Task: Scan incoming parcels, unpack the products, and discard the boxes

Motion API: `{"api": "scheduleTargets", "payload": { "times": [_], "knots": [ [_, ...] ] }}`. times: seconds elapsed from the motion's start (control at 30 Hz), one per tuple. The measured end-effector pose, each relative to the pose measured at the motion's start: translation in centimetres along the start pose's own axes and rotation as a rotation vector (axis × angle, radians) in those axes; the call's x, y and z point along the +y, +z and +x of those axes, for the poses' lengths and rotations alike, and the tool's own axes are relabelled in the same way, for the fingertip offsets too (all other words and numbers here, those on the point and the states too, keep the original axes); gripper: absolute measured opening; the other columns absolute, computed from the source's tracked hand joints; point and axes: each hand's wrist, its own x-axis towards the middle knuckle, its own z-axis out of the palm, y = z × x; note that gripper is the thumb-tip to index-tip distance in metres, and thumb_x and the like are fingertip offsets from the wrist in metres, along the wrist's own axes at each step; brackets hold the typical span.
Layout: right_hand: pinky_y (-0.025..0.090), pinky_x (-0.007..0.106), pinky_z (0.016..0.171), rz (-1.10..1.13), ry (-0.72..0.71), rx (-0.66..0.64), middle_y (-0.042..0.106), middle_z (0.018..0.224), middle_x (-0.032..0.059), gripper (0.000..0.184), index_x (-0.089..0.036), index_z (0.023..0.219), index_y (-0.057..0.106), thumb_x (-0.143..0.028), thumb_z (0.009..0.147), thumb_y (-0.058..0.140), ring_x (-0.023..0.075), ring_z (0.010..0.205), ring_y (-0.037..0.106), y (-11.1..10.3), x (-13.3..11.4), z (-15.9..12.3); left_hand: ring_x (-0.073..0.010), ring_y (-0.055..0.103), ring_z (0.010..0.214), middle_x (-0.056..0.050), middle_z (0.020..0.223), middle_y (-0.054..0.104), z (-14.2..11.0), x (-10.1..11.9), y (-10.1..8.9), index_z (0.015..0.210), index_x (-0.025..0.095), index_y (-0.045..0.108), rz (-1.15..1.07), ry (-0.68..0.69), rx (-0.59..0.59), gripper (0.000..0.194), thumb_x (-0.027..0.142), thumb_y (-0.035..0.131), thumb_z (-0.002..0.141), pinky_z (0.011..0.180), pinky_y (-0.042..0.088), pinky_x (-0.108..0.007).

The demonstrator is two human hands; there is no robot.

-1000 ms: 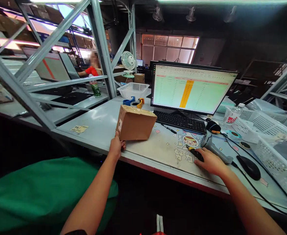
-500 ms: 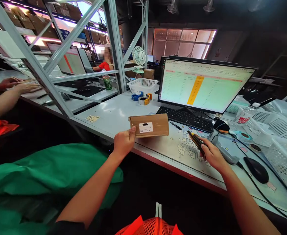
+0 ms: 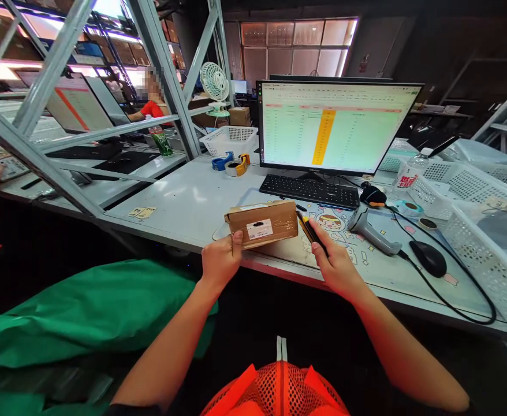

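A small brown cardboard box (image 3: pixel 266 222) with a white label and clear tape is held above the desk's front edge. My left hand (image 3: pixel 219 261) grips its left end, thumb on the front face. My right hand (image 3: pixel 336 264) is closed round a black and yellow utility knife (image 3: pixel 309 230), whose tip sits right at the box's right end. A patterned desk mat (image 3: pixel 344 254) lies under both.
Behind stand a monitor (image 3: pixel 335 127), a keyboard (image 3: pixel 309 189), a grey barcode scanner (image 3: pixel 368 231) and a black mouse (image 3: pixel 428 257) with its cable. White baskets (image 3: pixel 474 190) fill the right. Tape rolls (image 3: pixel 231 164) and a fan lie further back. Green fabric (image 3: pixel 84 312) is at the lower left; another person's hand shows at the far left.
My left hand lifted the box off the desk and turned its labelled side to me. My right hand picked the knife up from the mat and brought it left to the box.
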Motion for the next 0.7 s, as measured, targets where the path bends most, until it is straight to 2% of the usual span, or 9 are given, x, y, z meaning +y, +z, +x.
{"api": "scheduleTargets", "payload": {
  "times": [0.07, 0.13, 0.27, 0.37, 0.47, 0.53, 0.6, 0.67, 0.7],
  "knots": [
    [0.051, 0.054, 0.119, -0.051, -0.021, 0.053, 0.06, 0.159, 0.008, 0.06, -0.028, 0.17, 0.043, -0.04, 0.111, 0.041, 0.0307, 0.146, 0.058, 1.0, -0.2, -0.1, -0.0242, 0.068, 0.069, -0.013, 0.074, 0.075, -0.1, 0.4, 0.1, 0.074, 0.018, 0.071, -0.009, -0.037, -0.046, 0.066, 0.048, 0.027, 0.114, 0.063, 0.028, -0.033],
    [0.051, 0.053, 0.12, -0.094, -0.008, 0.085, 0.056, 0.164, 0.01, 0.062, -0.024, 0.172, 0.039, -0.038, 0.111, 0.038, 0.03, 0.148, 0.056, 2.1, -0.2, -0.6, -0.0238, 0.069, 0.071, -0.013, 0.075, 0.075, -0.1, 0.8, 0.2, 0.073, 0.018, 0.069, -0.039, -0.071, -0.055, 0.061, 0.044, 0.03, 0.113, 0.064, 0.029, -0.033],
    [0.051, 0.054, 0.121, -0.114, 0.062, 0.054, 0.054, 0.164, 0.0126, 0.064, -0.02, 0.172, 0.038, -0.035, 0.11, 0.036, 0.0306, 0.149, 0.057, 3.5, 0.2, -2.4, -0.0229, 0.065, 0.069, -0.012, 0.07, 0.071, 0.7, 1.0, 0.6, 0.068, 0.019, 0.065, -0.146, -0.159, 0.03, 0.056, 0.043, 0.036, 0.111, 0.065, 0.028, -0.033],
    [0.049, 0.053, 0.123, -0.061, 0.093, -0.021, 0.057, 0.162, 0.0123, 0.062, -0.02, 0.169, 0.046, -0.036, 0.109, 0.039, 0.0298, 0.15, 0.056, 2.9, 0.2, -3.6, -0.0215, 0.059, 0.061, -0.009, 0.058, 0.061, 1.8, -0.1, 0.6, 0.059, 0.021, 0.056, -0.306, -0.257, 0.112, 0.058, 0.049, 0.044, 0.107, 0.061, 0.027, -0.033],
    [0.047, 0.053, 0.125, -0.011, 0.089, 0.036, 0.057, 0.162, 0.0107, 0.061, -0.024, 0.166, 0.05, -0.041, 0.108, 0.047, 0.0307, 0.151, 0.054, 1.1, 0.1, -3.9, -0.0172, 0.047, 0.048, -0.003, 0.05, 0.049, 2.9, -1.7, 0.9, 0.056, 0.023, 0.049, -0.685, -0.468, 0.126, 0.061, 0.06, 0.046, 0.105, 0.051, 0.029, -0.032],
    [0.056, 0.053, 0.114, 0.054, 0.13, 0.105, 0.068, 0.15, 0.012, 0.066, -0.028, 0.167, 0.049, -0.049, 0.104, 0.058, 0.0324, 0.136, 0.066, -0.4, 0.5, -3.2, -0.0142, 0.039, 0.04, 0.002, 0.047, 0.042, 3.2, -2.6, 1.5, 0.062, 0.024, 0.049, -1.025, -0.598, 0.057, 0.058, 0.067, 0.05, 0.101, 0.043, 0.031, -0.029],
    [0.067, 0.047, 0.086, 0.209, 0.225, 0.124, 0.079, 0.118, 0.0116, 0.078, -0.026, 0.167, 0.047, -0.056, 0.098, 0.068, 0.0295, 0.1, 0.078, -1.7, 1.6, -2.0, -0.0114, 0.033, 0.037, 0.008, 0.045, 0.033, 3.2, -3.1, 2.2, 0.065, 0.025, 0.046, -1.283, -0.658, -0.055, 0.056, 0.07, 0.06, 0.094, 0.039, 0.033, -0.027],
    [0.062, 0.036, 0.058, 0.428, 0.328, 0.115, 0.076, 0.085, 0.0051, 0.087, -0.02, 0.167, 0.045, -0.06, 0.094, 0.071, 0.0225, 0.066, 0.071, -2.7, 3.1, -0.5, -0.0087, 0.029, 0.035, 0.011, 0.045, 0.026, 2.9, -3.4, 2.9, 0.065, 0.025, 0.042, -1.403, -0.673, -0.14, 0.057, 0.069, 0.07, 0.088, 0.037, 0.034, -0.023],
    [0.057, 0.031, 0.049, 0.528, 0.37, 0.098, 0.072, 0.077, 0.0023, 0.089, -0.019, 0.168, 0.043, -0.061, 0.094, 0.071, 0.02, 0.057, 0.066, -3.0, 3.8, 0.2, -0.0078, 0.028, 0.035, 0.012, 0.046, 0.024, 2.8, -3.6, 3.3, 0.065, 0.025, 0.041, -1.428, -0.673, -0.157, 0.058, 0.068, 0.073, 0.086, 0.037, 0.034, -0.022]
  ]
}}
